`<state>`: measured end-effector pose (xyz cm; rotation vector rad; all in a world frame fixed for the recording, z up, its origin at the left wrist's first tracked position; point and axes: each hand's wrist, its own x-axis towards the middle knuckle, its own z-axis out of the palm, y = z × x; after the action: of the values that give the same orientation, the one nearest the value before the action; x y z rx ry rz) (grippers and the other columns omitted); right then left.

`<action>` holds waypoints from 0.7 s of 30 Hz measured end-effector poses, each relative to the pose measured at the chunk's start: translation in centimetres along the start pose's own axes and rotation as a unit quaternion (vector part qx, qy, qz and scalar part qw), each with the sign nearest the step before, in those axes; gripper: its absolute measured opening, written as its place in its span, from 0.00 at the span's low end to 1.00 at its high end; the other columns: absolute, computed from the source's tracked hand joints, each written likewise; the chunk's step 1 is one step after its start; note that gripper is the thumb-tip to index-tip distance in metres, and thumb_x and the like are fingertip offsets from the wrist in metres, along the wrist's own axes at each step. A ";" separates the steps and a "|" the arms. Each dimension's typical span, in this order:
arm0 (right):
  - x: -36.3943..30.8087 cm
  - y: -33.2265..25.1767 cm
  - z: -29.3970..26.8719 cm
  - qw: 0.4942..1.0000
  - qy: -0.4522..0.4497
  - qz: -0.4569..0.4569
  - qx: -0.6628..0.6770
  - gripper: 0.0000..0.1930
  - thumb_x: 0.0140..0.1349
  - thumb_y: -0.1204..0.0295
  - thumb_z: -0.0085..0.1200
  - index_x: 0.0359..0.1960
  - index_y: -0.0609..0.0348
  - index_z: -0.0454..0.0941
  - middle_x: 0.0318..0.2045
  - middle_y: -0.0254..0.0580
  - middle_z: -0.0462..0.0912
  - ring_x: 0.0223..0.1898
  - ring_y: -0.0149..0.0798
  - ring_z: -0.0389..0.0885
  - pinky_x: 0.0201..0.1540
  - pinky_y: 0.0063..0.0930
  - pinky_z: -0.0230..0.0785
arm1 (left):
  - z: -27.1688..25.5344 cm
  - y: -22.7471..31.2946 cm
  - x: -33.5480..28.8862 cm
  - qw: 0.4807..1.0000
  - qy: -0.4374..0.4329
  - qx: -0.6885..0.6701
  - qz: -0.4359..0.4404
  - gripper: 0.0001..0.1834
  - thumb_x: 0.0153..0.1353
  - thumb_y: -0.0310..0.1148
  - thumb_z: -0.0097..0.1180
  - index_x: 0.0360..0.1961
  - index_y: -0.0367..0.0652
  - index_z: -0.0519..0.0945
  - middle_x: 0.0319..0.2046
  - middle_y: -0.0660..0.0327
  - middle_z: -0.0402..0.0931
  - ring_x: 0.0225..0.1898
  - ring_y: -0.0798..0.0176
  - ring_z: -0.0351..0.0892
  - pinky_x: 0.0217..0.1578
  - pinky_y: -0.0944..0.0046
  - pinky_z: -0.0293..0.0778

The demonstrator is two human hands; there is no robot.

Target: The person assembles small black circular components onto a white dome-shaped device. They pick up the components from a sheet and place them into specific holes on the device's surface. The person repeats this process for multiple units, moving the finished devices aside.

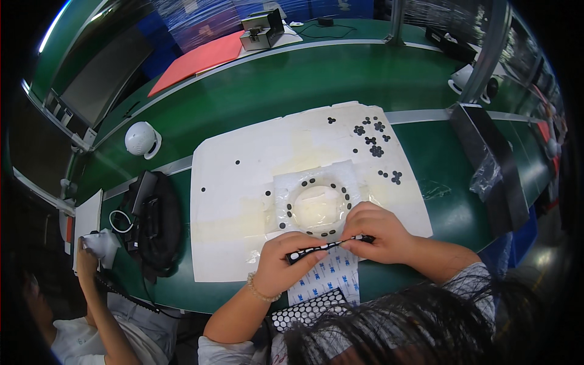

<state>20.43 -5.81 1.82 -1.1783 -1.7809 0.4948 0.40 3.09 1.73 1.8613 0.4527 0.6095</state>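
Between my two hands stretches a narrow black strip with white round spots (298,253), held in front of a round pale hollow. My left hand (277,260), a beaded bracelet at its wrist, is closed on the strip's left part. The fingers of my right hand (382,236) pinch its dark right end. Just beyond them, small black round pads (289,207) ring the hollow in a pale square padded piece (283,182). Below my hands hangs printed backing paper (331,274), with a black sheet of white round spots (310,309) nearer me.
A white board (228,234) lies on the green table (274,79). Clusters of black pads (376,151) sit at its far right. Left are a black bag (161,228) and a white dome device (141,140). A black box (490,167) stands right. A co-worker's hand (87,260) is far left.
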 end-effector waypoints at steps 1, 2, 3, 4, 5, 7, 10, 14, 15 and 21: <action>0.1 0.0 0.0 1.000 -0.002 -0.001 -0.001 0.08 0.45 0.75 0.58 0.29 0.56 0.77 0.25 0.36 0.75 0.32 0.39 0.72 0.35 0.30 0.64 | 0.1 -0.1 0.0 1.000 0.008 -0.007 0.002 0.10 0.45 0.23 0.62 0.32 0.38 0.80 0.27 0.57 0.78 0.28 0.67 0.76 0.30 0.71 0.70; 0.1 -0.1 0.1 1.000 -0.004 -0.003 -0.001 0.08 0.45 0.75 0.58 0.29 0.56 0.76 0.25 0.36 0.75 0.32 0.39 0.72 0.35 0.30 0.64 | 0.2 -0.2 -0.1 1.000 0.017 -0.015 0.003 0.09 0.45 0.23 0.61 0.31 0.38 0.80 0.26 0.58 0.78 0.27 0.68 0.76 0.30 0.72 0.70; 0.2 -0.1 0.1 1.000 -0.007 -0.004 -0.002 0.08 0.45 0.75 0.58 0.29 0.56 0.76 0.25 0.36 0.75 0.32 0.39 0.72 0.36 0.30 0.63 | 0.2 -0.3 -0.1 0.999 0.025 -0.022 0.005 0.08 0.45 0.23 0.61 0.30 0.38 0.80 0.25 0.58 0.78 0.26 0.68 0.76 0.29 0.72 0.70; 0.2 -0.1 0.1 1.000 -0.008 -0.006 -0.003 0.07 0.45 0.75 0.58 0.29 0.56 0.76 0.25 0.36 0.75 0.32 0.38 0.72 0.36 0.30 0.63 | 0.2 -0.2 -0.2 0.999 0.026 -0.020 0.006 0.08 0.45 0.23 0.61 0.30 0.38 0.80 0.25 0.58 0.78 0.26 0.68 0.76 0.29 0.72 0.70; 0.1 -0.1 0.2 1.000 -0.010 -0.007 -0.005 0.07 0.46 0.75 0.57 0.29 0.56 0.76 0.25 0.36 0.75 0.32 0.38 0.72 0.36 0.30 0.63 | 0.2 -0.2 -0.2 0.999 0.027 -0.019 0.006 0.07 0.46 0.23 0.61 0.30 0.38 0.80 0.25 0.58 0.78 0.26 0.68 0.76 0.29 0.72 0.70; 0.1 0.1 0.3 1.000 -0.015 -0.010 -0.004 0.07 0.46 0.75 0.57 0.29 0.56 0.76 0.25 0.35 0.75 0.32 0.38 0.71 0.36 0.30 0.63 | 0.2 -0.2 -0.3 0.999 0.029 -0.016 0.000 0.07 0.46 0.24 0.61 0.29 0.38 0.80 0.25 0.58 0.78 0.26 0.68 0.76 0.29 0.72 0.70; 0.4 0.2 0.2 1.000 -0.029 -0.013 0.002 0.07 0.46 0.74 0.57 0.30 0.56 0.75 0.25 0.34 0.75 0.32 0.38 0.71 0.37 0.30 0.62 | 0.1 -0.4 -0.4 0.999 0.029 -0.014 -0.013 0.06 0.47 0.24 0.61 0.29 0.38 0.80 0.24 0.58 0.78 0.26 0.68 0.76 0.28 0.72 0.70; 0.6 -0.3 0.0 0.999 -0.032 -0.002 -0.011 0.09 0.46 0.72 0.58 0.31 0.54 0.76 0.26 0.34 0.75 0.33 0.38 0.71 0.39 0.30 0.61 | 0.4 -0.5 -0.4 0.999 0.036 -0.025 -0.031 0.07 0.47 0.26 0.61 0.29 0.38 0.80 0.25 0.58 0.78 0.26 0.69 0.75 0.28 0.72 0.69; 0.6 -0.5 0.0 1.000 -0.025 0.003 -0.018 0.09 0.46 0.71 0.59 0.31 0.54 0.76 0.26 0.34 0.75 0.34 0.38 0.71 0.40 0.30 0.61 | 0.5 -0.5 -0.4 0.998 0.040 -0.028 -0.040 0.07 0.47 0.26 0.61 0.30 0.39 0.80 0.25 0.58 0.78 0.26 0.69 0.75 0.28 0.71 0.69; 0.2 0.1 0.5 0.998 -0.037 -0.001 -0.047 0.09 0.46 0.68 0.59 0.31 0.51 0.77 0.25 0.33 0.74 0.34 0.38 0.70 0.41 0.31 0.59 | 0.7 -0.1 -0.2 0.998 0.035 -0.041 -0.018 0.06 0.48 0.25 0.59 0.30 0.35 0.79 0.25 0.60 0.77 0.28 0.69 0.74 0.30 0.71 0.69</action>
<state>20.00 -5.51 1.62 -1.2379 -1.8868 0.4632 0.64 2.49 1.41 1.7550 0.4981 0.6609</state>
